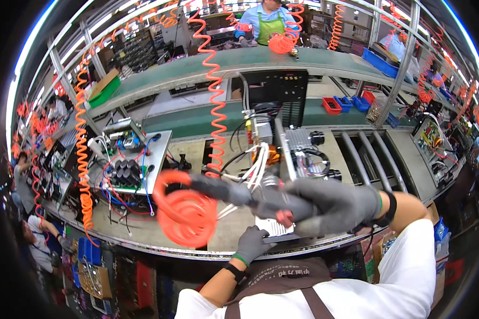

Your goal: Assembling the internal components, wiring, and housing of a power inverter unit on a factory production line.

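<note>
Over the bench (143, 226), right hand (338, 204) clamped round a dark tool (245, 196); orange coiled hose (186, 218), tool's 8 o'clock, blocks view behind. Left hand (254, 244) at 6, by white slotted part (274, 227), grip: can't tell. Capacitor assembly (125, 173) at 10, black panel (277, 93) at 12.

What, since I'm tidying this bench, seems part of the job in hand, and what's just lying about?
Likely in the job:
- dark tool in right hand
- orange coiled hose joined to it
- white slotted part by left hand

Apparently lying about:
- red bin
- blue bins
- green tray
</note>
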`<state>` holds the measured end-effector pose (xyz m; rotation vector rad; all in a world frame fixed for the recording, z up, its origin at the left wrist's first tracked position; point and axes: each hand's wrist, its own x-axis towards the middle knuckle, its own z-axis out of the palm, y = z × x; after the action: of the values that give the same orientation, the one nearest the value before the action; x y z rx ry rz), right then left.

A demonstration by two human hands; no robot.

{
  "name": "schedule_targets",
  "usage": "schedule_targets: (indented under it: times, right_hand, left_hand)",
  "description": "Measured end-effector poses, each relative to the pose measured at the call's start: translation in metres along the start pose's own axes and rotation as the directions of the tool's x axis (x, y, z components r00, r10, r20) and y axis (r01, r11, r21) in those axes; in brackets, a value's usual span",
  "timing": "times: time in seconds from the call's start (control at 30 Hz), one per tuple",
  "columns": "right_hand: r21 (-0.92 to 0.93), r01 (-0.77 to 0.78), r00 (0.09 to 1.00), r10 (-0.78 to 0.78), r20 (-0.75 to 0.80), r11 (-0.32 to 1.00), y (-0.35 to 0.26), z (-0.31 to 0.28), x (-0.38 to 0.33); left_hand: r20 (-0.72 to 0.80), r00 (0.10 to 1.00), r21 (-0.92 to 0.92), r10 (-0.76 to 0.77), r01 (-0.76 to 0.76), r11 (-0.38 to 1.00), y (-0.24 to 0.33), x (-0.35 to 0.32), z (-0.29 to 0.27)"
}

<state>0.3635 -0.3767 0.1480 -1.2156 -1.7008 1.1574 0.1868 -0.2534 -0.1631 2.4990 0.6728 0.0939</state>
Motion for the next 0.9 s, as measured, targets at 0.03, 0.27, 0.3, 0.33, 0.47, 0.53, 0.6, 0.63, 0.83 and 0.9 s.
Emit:
schedule_targets:
  times: [0.03,0.27,0.3,0.33,0.47,0.53,0.6,0.63,0.83,0.9]
  right_hand:
    - [-0.137,0.171,0.982,-0.18,-0.054,0.976,-0.007,-0.013,0.008]
    - [-0.095,0.727,0.394,-0.526,-0.753,0.68,-0.05,-0.139,-0.036]
    - [-0.032,0.793,0.365,-0.516,-0.775,0.609,-0.055,-0.161,-0.059]
    - [-0.089,0.812,0.355,-0.608,-0.71,0.577,-0.045,-0.17,-0.086]
    - [-0.246,0.571,-0.249,-0.121,-0.961,0.783,0.056,-0.196,-0.181]
    - [-0.121,0.424,-0.337,0.033,-0.941,0.897,0.132,-0.173,-0.224]
    - [0.155,0.459,-0.277,0.306,-0.911,0.875,0.206,-0.139,-0.249]
    - [0.201,0.484,-0.186,0.324,-0.927,0.852,0.241,-0.103,-0.257]
    - [0.831,0.401,0.127,0.874,-0.469,0.387,0.343,0.026,-0.219]
    - [0.808,0.282,0.065,0.83,-0.554,0.518,0.352,0.044,-0.192]
  left_hand:
    - [-0.013,1.0,0.029,-0.013,0.014,0.999,-0.01,-0.003,-0.003]
    - [-0.124,0.989,0.056,-0.083,0.09,0.994,-0.045,-0.025,-0.02]
    - [-0.125,0.989,0.033,-0.081,0.086,0.996,-0.046,-0.026,-0.021]
    - [-0.121,0.988,0.022,-0.092,0.096,0.995,-0.047,-0.027,-0.021]
    - [-0.058,0.991,-0.07,-0.124,0.12,0.99,-0.049,-0.029,-0.022]
    - [-0.068,0.994,-0.068,-0.084,0.08,0.995,-0.051,-0.03,-0.024]
    - [-0.042,0.996,-0.04,-0.074,0.073,0.997,-0.053,-0.03,-0.026]
    - [-0.036,0.997,-0.064,-0.067,0.064,0.996,-0.054,-0.029,-0.027]
    - [-0.056,0.996,-0.031,-0.064,0.062,0.998,-0.053,-0.026,-0.027]
    - [-0.072,0.994,-0.026,-0.085,0.083,0.996,-0.05,-0.028,-0.025]
